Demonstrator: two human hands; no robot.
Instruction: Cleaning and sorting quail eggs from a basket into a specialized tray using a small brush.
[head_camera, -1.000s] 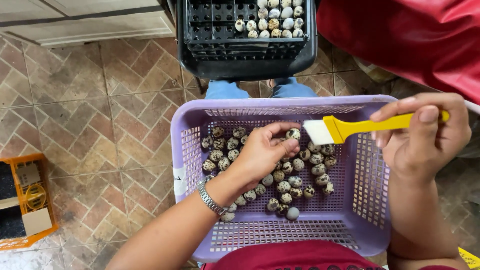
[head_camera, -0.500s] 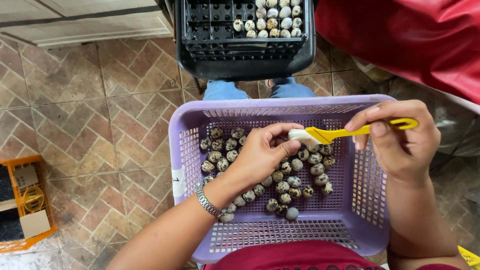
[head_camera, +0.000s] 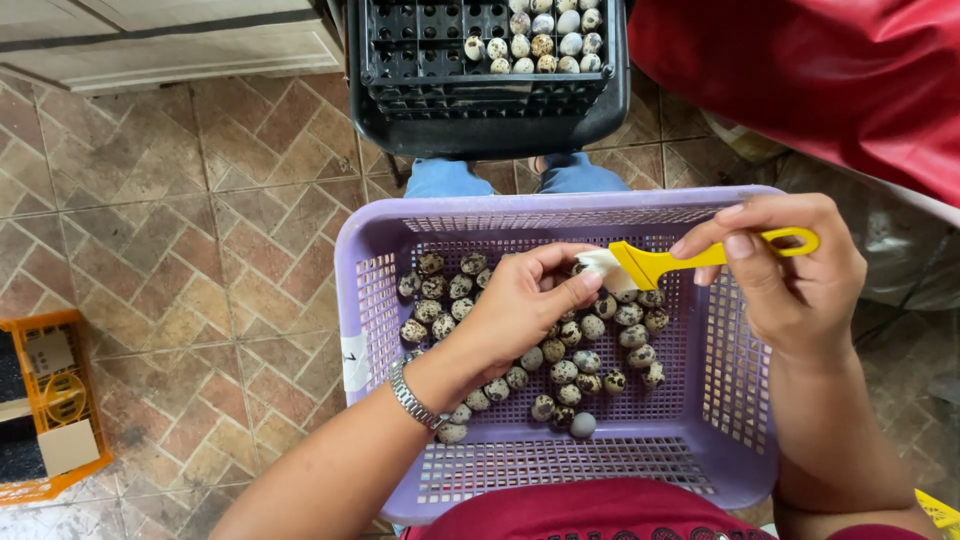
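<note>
Quail egg (head_camera: 578, 268) pinched in left hand (head_camera: 520, 310) above lavender basket (head_camera: 380, 330), raised off egg pile for brushing. Yellow brush (head_camera: 665, 262) pinched in right hand (head_camera: 790, 275), bristles meeting egg from 3 o'clock. Black egg tray (head_camera: 480, 90) at 12 o'clock.

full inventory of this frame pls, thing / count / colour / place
basket: one, lilac plastic mesh, on the person's lap
speckled eggs: a few dozen, brown-spotted, loose in the basket; one plain grey near its front
brush: one, yellow handle, white bristles, over the basket
egg tray: one, black, top centre; about a dozen speckled eggs in its right corner
orange crate: one, floor at left edge
red cloth: one, top right
tiled floor: brown tiles, left half
bracelet: one, silver, left wrist
left hand: over the eggs; the bristles meet its fingertips
right hand: grip on the brush handle
</note>
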